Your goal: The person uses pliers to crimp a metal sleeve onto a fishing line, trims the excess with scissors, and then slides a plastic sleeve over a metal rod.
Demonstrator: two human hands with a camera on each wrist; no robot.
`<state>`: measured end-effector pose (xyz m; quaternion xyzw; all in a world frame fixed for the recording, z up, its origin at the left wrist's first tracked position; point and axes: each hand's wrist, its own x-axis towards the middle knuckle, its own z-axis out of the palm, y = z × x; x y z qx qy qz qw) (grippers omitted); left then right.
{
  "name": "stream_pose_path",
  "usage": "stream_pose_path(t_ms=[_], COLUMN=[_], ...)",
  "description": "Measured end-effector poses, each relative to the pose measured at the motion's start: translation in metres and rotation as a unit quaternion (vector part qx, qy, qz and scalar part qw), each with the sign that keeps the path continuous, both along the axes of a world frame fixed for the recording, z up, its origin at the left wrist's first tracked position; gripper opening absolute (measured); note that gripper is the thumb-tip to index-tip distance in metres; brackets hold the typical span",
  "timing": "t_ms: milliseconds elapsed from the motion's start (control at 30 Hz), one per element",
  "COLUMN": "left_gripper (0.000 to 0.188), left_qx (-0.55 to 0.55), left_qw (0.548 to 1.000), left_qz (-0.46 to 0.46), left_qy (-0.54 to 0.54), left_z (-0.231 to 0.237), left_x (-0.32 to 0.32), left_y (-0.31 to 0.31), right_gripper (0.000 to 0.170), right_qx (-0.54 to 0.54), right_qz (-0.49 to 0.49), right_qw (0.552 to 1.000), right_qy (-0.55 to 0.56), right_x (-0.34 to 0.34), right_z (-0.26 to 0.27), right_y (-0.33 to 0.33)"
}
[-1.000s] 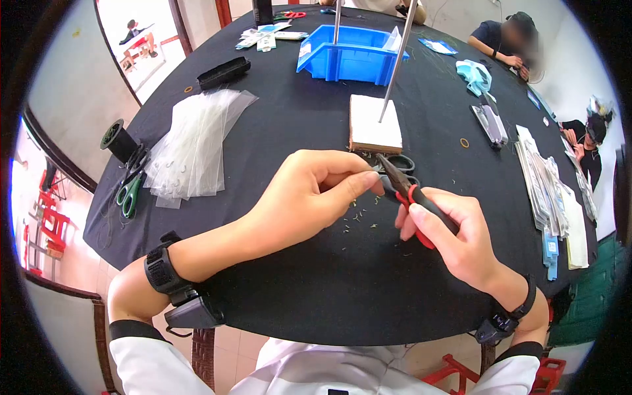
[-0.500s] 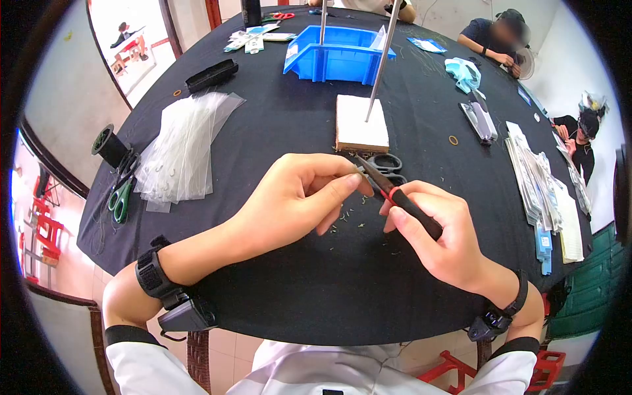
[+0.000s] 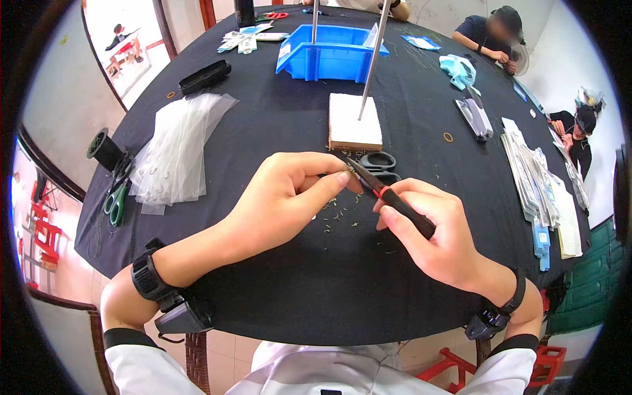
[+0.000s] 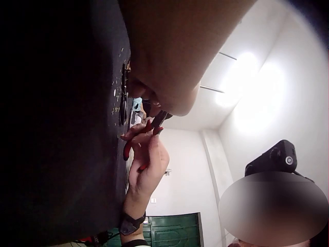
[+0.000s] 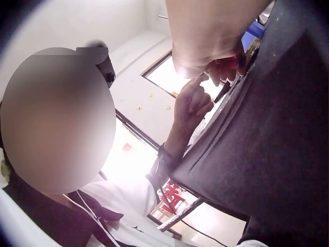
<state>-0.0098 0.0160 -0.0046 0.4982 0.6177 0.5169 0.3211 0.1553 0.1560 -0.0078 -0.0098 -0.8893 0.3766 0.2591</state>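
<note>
My right hand (image 3: 434, 230) grips a pair of pliers (image 3: 409, 209) with black and red handles, seen also as pliers (image 4: 158, 121) in the left wrist view. Their dark jaws point up and left, right at the fingertips of my left hand (image 3: 283, 194). Thumb and forefinger of that hand pinch a tiny thing, mostly hidden by the fingers; I cannot tell its kind. Just beyond the pliers lie dark-handled scissors (image 3: 379, 160) on the black cloth. Small pale clippings (image 3: 339, 214) are scattered below the hands.
A white-topped block (image 3: 354, 125) carries an upright metal rod, with a blue bin (image 3: 329, 62) behind. Clear plastic strips (image 3: 174, 155), a thread spool (image 3: 105, 150) and green-handled scissors (image 3: 115, 204) lie left. A stapler (image 3: 473, 120) and stacked packets (image 3: 526, 171) lie right. Other people sit across.
The pliers have turned in my right hand, so less red handle shows, and their tips sit close to my left fingertips. The whole view has shifted slightly.
</note>
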Motion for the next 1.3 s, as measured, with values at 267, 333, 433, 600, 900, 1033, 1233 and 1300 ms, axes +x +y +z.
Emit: stream_pose_path(t_ms=[267, 333, 433, 600, 900, 1033, 1233, 1300], left_gripper=[0.024, 0.025, 0.026, 0.026, 0.027, 0.027, 0.028, 0.028], left_qx=[-0.003, -0.003, 0.014, 0.009, 0.009, 0.002, 0.002, 0.005], left_qw=[1.000, 1.000, 0.998, 0.990, 0.992, 0.984, 0.977, 0.976], left_qz=[0.017, 0.027, 0.046, 0.052, 0.019, -0.011, -0.012, -0.011], left_qy=[0.009, 0.010, -0.033, -0.134, -0.126, -0.178, -0.212, -0.218], left_z=[0.000, -0.001, 0.000, 0.000, 0.001, 0.002, 0.003, 0.003], left_x=[0.002, 0.001, 0.001, 0.001, 0.002, 0.002, 0.002, 0.002], left_y=[-0.001, -0.001, 0.000, 0.000, -0.001, -0.002, -0.001, -0.001], right_gripper=[0.014, 0.015, 0.017, 0.021, 0.023, 0.023, 0.023, 0.023], right_qx=[-0.008, -0.020, 0.023, 0.138, 0.281, 0.307, 0.319, 0.320], right_qz=[-0.012, -0.021, -0.039, -0.076, -0.095, -0.106, -0.117, -0.116], right_qw=[0.999, 0.999, 0.999, 0.987, 0.954, 0.944, 0.938, 0.938], right_qy=[-0.035, -0.013, 0.021, 0.033, 0.047, 0.057, 0.065, 0.065], right_x=[0.002, 0.001, -0.001, -0.002, -0.001, -0.001, -0.001, -0.001], right_z=[0.003, 0.001, -0.004, -0.001, 0.007, 0.005, 0.004, 0.004], right_y=[-0.001, -0.002, -0.001, 0.002, 0.002, 0.003, 0.004, 0.004])
